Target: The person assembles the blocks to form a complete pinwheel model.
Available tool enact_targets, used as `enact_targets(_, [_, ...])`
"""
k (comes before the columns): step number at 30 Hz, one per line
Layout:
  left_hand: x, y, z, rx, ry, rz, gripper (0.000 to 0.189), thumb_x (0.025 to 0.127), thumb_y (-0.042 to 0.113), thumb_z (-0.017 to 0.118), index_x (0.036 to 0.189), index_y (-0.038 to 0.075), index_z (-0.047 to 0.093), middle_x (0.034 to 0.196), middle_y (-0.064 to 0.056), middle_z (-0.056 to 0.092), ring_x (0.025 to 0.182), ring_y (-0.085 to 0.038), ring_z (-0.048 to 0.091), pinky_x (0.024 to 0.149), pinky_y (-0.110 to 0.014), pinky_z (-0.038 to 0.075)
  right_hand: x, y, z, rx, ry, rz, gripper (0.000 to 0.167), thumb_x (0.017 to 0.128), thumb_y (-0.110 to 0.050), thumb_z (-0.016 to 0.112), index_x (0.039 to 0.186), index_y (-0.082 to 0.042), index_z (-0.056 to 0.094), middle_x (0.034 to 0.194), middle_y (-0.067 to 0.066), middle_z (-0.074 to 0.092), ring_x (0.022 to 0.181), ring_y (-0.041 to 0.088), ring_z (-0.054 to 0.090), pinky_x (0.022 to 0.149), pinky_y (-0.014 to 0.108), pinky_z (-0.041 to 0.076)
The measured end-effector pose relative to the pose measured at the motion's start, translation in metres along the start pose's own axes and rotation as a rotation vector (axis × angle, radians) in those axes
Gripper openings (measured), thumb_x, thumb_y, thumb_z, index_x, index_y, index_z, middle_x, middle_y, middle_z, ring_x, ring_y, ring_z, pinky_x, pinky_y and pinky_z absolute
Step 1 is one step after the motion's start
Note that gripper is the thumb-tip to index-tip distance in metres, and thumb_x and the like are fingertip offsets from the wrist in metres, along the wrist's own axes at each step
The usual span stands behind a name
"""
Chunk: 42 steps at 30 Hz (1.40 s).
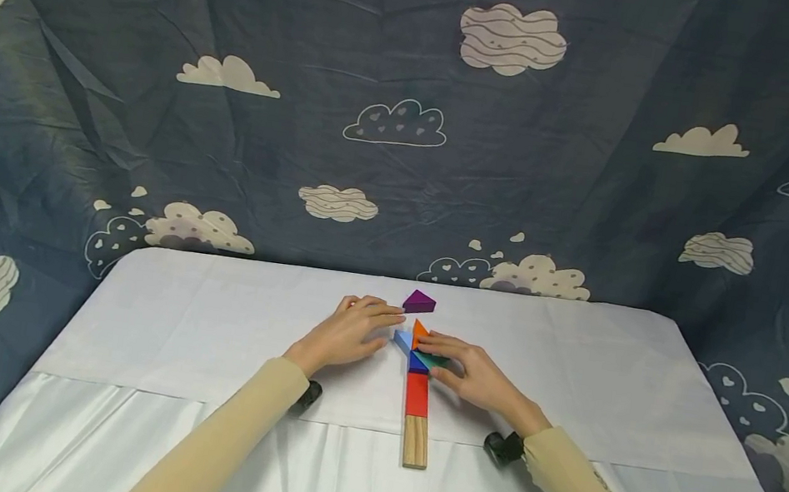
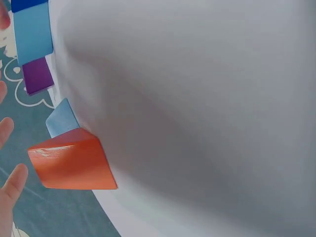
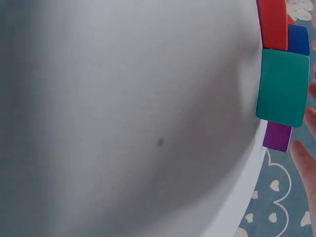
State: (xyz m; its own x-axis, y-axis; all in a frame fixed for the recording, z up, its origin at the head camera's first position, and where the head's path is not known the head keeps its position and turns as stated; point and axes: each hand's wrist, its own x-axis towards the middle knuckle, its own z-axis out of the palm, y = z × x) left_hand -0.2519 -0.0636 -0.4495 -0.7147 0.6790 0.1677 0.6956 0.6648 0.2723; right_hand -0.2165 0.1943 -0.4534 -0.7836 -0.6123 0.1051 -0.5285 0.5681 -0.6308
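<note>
A line of coloured wooden blocks runs away from me in the head view. At its far part, my right hand (image 1: 473,375) holds a green triangular block (image 1: 430,360) between thumb and fingers, against a dark blue block (image 1: 417,364). Its fingertips reach an orange triangular block (image 1: 419,335). My left hand (image 1: 343,333) hovers palm down with extended, relaxed fingers beside a light blue block (image 1: 403,340). Beyond its fingertips lies a purple triangular block (image 1: 420,303). Close to the left wrist camera, another orange block (image 2: 74,163) and a small light blue block (image 2: 62,119) show; my left hand hides them in the head view.
Nearer to me, a red block (image 1: 417,395) and a natural wood block (image 1: 416,442) continue the line. White cloth covers the table (image 1: 163,331). A dark curtain (image 1: 318,34) with cloud prints hangs behind its far edge.
</note>
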Motion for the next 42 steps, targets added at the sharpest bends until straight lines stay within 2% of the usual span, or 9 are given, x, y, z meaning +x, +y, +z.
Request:
enact_targets(5, [0.012,-0.004,-0.003,0.009,0.004,-0.024,0.044,0.096,0.022,0.058,0.139,0.015,0.053,0.142,0.002,0.047,0.132,-0.023,0.035,0.100,-0.048,0.027,-0.002,-0.001,0.002,-0.004,0.000,0.016,0.041,0.092,-0.015,0.063,0.131,-0.006,0.059,0.142,0.011,0.047,0.133,0.031,0.038,0.104,0.055,0.029])
enact_targets(16, [0.039,-0.009,-0.002,0.043,-0.070,-0.143,0.046,0.098,0.025,0.055,0.143,0.021,0.048,0.147,0.006,0.041,0.134,-0.021,0.032,0.101,-0.047,0.026,-0.003,0.001,0.005,-0.012,0.012,-0.001,0.040,0.092,-0.015,0.063,0.131,-0.006,0.060,0.141,0.012,0.048,0.132,0.032,0.040,0.104,0.055,0.030])
enact_targets(24, [0.054,-0.008,0.001,0.057,-0.098,-0.158,0.048,0.098,0.020,0.055,0.145,0.023,0.045,0.151,0.009,0.035,0.133,-0.022,0.031,0.100,-0.046,0.025,-0.003,0.000,0.004,-0.015,0.025,-0.016,0.040,0.091,-0.014,0.063,0.130,-0.005,0.060,0.140,0.012,0.049,0.131,0.033,0.041,0.103,0.056,0.030])
enact_targets(33, [0.059,-0.004,0.000,0.082,-0.145,-0.186,0.047,0.097,0.019,0.055,0.144,0.026,0.047,0.148,0.009,0.039,0.131,-0.022,0.032,0.099,-0.045,0.026,-0.004,0.000,0.004,-0.007,0.018,-0.001,0.040,0.091,-0.014,0.064,0.130,-0.004,0.060,0.141,0.012,0.048,0.131,0.032,0.040,0.104,0.054,0.030])
enact_targets(42, [0.055,-0.011,0.000,0.114,-0.106,-0.179,0.041,0.095,0.024,0.061,0.135,0.024,0.057,0.141,0.008,0.049,0.127,-0.021,0.036,0.095,-0.042,0.028,-0.003,0.001,0.004,-0.013,0.030,-0.022,0.039,0.091,-0.013,0.064,0.128,-0.003,0.061,0.139,0.012,0.051,0.130,0.034,0.042,0.103,0.055,0.031])
